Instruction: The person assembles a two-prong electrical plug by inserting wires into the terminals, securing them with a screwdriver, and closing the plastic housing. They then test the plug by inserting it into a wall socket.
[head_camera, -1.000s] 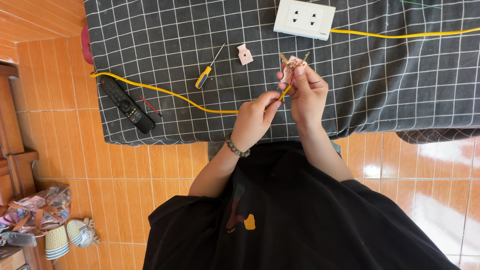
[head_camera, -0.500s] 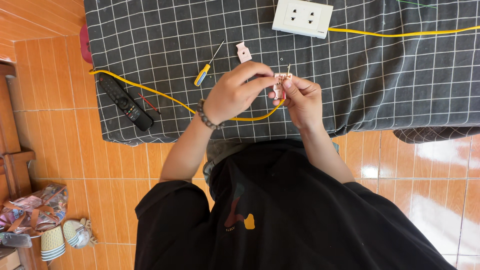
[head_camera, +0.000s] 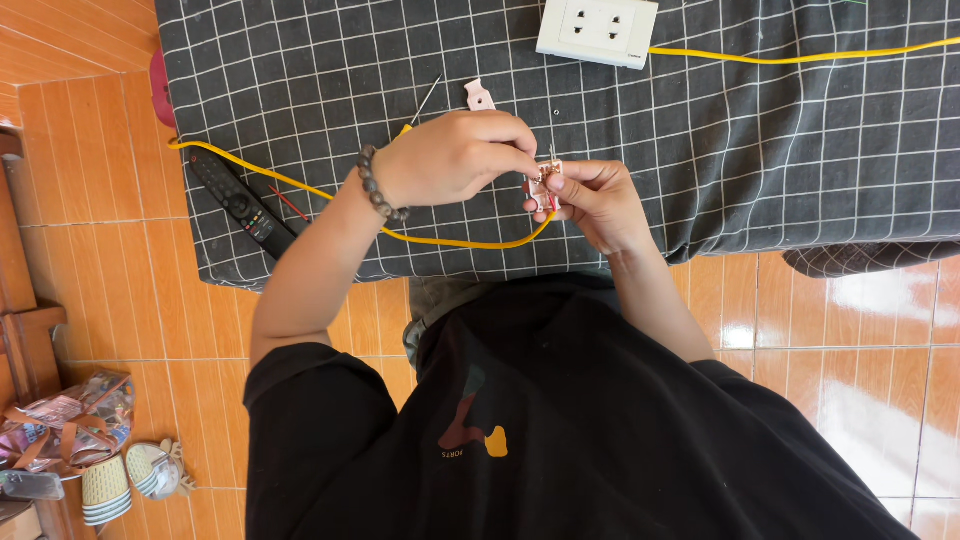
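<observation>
Now our left hand (head_camera: 455, 158) sits right over the work, whereas a sec ago it was lower and further back, pinching the yellow cable (head_camera: 450, 242) below the plug part. It has moved up and across, so both hands now meet on the same small piece. We'd read that as a shift from feeding or stripping the wire to fixing it at the terminals, tho that's only a judgement.

Left fingers are curled tight, tips pressed to the small plug half (head_camera: 545, 185); whether they grip the part itself or sth thin against it, we can't tell, the knuckles hide it. Our right hand (head_camera: 595, 200) cups the piece from the other side, thumb and forefinger closed on it, other fingers folded under.

The plug half is held up off the cloth, just above the near edge of the checked grey tablecloth (head_camera: 760, 130), between the two hands. It looks pale pink w/ small metal bits showing; too small to say more. The cable loops from it, under the left wrist, and runs off left across the cloth.

Further back lie a second pink plug shell (head_camera: 480, 96), a yellow-handled screwdriver (head_camera: 425, 103) partly hidden by the left hand, and a white double socket (head_camera: 597, 30) w/ its own yellow lead. A black remote (head_camera: 238, 205) lies at the left.
</observation>
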